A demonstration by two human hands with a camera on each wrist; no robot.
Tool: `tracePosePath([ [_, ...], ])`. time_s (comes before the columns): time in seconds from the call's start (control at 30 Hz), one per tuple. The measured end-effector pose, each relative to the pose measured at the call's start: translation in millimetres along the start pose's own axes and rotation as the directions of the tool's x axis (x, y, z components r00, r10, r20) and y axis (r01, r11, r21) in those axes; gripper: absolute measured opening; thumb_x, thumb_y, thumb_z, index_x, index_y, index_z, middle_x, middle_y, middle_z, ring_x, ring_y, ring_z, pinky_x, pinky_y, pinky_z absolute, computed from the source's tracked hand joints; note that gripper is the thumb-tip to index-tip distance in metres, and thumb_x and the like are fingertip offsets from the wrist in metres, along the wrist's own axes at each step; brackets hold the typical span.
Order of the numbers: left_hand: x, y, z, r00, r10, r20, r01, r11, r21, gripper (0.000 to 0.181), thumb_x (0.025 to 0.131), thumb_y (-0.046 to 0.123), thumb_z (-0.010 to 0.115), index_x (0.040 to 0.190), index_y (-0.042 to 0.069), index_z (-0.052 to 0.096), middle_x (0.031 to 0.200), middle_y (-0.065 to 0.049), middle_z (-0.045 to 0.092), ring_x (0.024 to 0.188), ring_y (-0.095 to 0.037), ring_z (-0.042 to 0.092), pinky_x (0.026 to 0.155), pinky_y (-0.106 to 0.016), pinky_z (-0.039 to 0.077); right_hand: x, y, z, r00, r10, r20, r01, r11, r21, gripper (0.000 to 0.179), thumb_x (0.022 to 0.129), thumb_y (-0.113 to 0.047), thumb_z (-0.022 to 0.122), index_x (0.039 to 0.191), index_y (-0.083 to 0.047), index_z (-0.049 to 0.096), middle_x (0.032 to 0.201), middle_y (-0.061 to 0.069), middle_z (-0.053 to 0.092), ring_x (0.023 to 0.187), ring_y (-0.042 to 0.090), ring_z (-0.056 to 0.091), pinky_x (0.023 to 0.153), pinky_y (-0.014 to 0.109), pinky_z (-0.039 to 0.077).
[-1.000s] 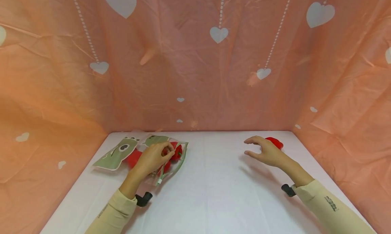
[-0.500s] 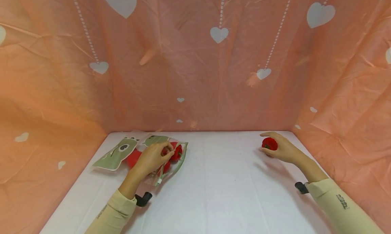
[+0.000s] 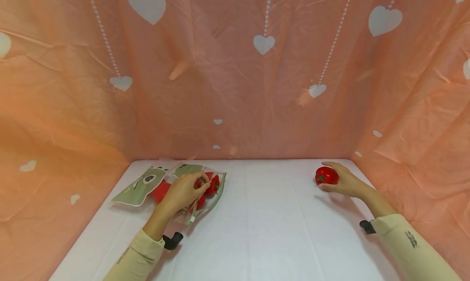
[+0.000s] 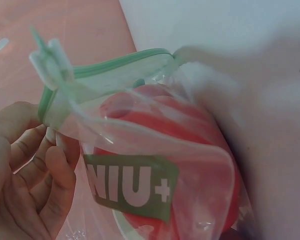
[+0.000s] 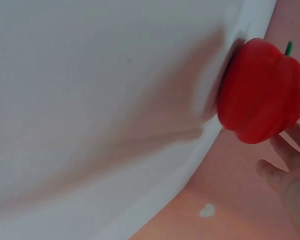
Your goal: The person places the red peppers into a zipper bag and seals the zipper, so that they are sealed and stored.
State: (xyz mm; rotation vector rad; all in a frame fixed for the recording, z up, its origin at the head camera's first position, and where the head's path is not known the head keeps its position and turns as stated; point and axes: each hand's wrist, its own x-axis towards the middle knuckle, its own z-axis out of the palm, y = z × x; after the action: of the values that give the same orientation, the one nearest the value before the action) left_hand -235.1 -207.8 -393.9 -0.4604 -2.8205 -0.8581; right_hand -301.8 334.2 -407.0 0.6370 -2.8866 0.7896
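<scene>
My left hand [image 3: 185,188] pinches the green zip edge of a clear zip bag [image 4: 127,62] with a green cartoon print. Inside the bag lie red bell peppers [image 3: 213,184]; the left wrist view shows red [image 4: 160,107] through the plastic, behind a "NIU+" label. At the far right of the table my right hand [image 3: 346,181] holds a red bell pepper [image 3: 327,175] with a green stem, thumb on the near side and fingers on the far side. In the right wrist view this pepper [image 5: 262,92] sits against the fingers [image 5: 285,150], close to the table surface.
A white cloth covers the table [image 3: 257,224]. Orange-pink curtains [image 3: 235,89] with white hearts stand along its back and sides. A white slider [image 4: 52,65] sits at one end of the bag's zip.
My right hand has moved right to the red bell pepper and come round it. The pepper has shifted and turned, its stem now facing me. My left hand and the bag have stayed put.
</scene>
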Motion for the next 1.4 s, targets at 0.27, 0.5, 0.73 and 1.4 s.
tracePosePath([
  [0.27,0.0,0.2,1.2,1.0,0.022,-0.007,-0.022,1.0,-0.003,0.012,0.099,0.023,0.079,0.106,0.016,0.072,0.084,0.007,0.07,0.064,-0.012,0.055,0.058,-0.031,0.05,0.1,12,1,0.997,0.064,0.035,-0.065,0.997,0.046,0.096,0.089,-0.036,0.088,0.159,0.003,0.036,0.154,0.035,0.042,0.137,0.058,0.042,0.099,0.07,0.053],
  [0.5,-1.5,-0.6,3.7,1.0,0.013,-0.003,-0.013,1.0,-0.001,0.012,0.099,0.022,0.079,0.106,0.016,0.072,0.085,0.007,0.07,0.065,-0.012,0.055,0.06,-0.031,0.05,-3.8,20,4,0.987,0.129,0.095,-0.138,0.986,0.093,0.102,0.088,-0.035,0.089,0.161,0.003,0.028,0.155,0.038,0.037,0.138,0.061,0.039,0.1,0.07,0.052],
  [0.73,-0.3,-0.3,2.6,1.0,0.0,0.002,0.0,1.0,-0.01,0.012,0.099,0.022,0.079,0.108,0.016,0.072,0.086,0.006,0.07,0.065,-0.013,0.056,0.059,-0.031,0.05,-5.4,17,0,0.986,0.128,0.11,-0.136,0.988,0.077,0.102,0.089,-0.033,0.089,0.161,0.004,0.028,0.153,0.039,0.039,0.137,0.061,0.04,0.103,0.073,0.048],
  [1.4,0.3,-0.5,-0.8,1.0,0.025,0.002,-0.025,1.0,-0.011,0.01,0.1,0.021,0.078,0.106,0.016,0.072,0.083,0.007,0.069,0.065,-0.012,0.056,0.061,-0.032,0.05,-7.5,23,-6,0.993,0.098,0.068,-0.101,0.994,0.032,0.067,0.092,-0.006,0.082,0.144,0.018,0.047,0.127,0.036,0.063,0.114,0.052,0.062,0.091,0.056,0.061],
])
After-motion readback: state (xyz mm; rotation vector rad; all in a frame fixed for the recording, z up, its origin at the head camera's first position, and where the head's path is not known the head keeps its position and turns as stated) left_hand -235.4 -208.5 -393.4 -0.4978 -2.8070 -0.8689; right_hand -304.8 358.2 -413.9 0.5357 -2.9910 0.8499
